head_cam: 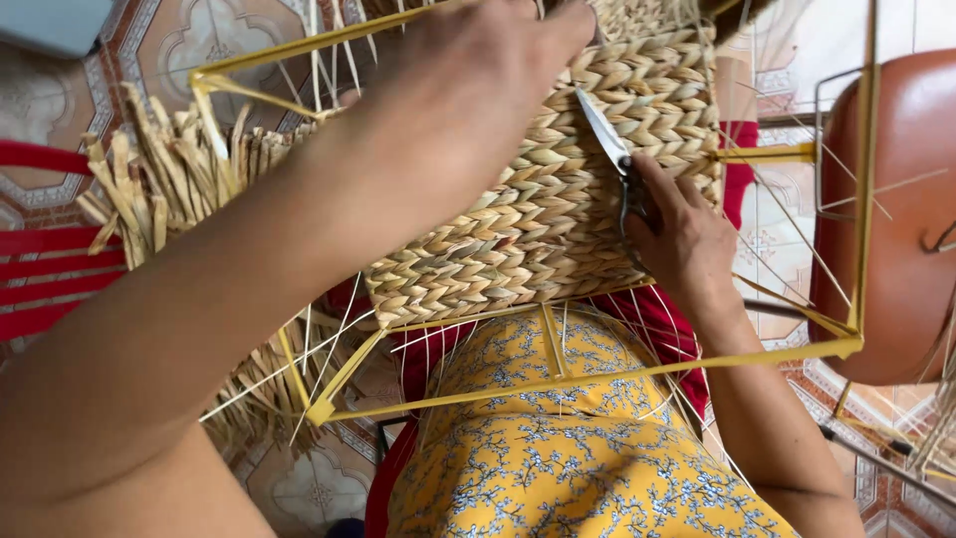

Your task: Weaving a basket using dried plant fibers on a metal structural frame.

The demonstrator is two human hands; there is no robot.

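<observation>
A woven panel of pale straw braid [558, 209] covers part of a yellow metal frame [597, 377] that rests over my lap. My left hand [453, 95] reaches across the top of the weave, its fingers closed on the upper edge. My right hand [682, 234] lies against the right side of the weave and holds small metal scissors [607, 134], the blades pointing up and left over the braid. Loose straw ends [169, 179] stick out at the left of the frame.
A brown-red chair seat [896, 219] with a metal frame stands at the right. Red slats [50, 269] lie at the left. Patterned floor tiles [219, 40] show beneath. My lap is covered by yellow flowered cloth [578, 458].
</observation>
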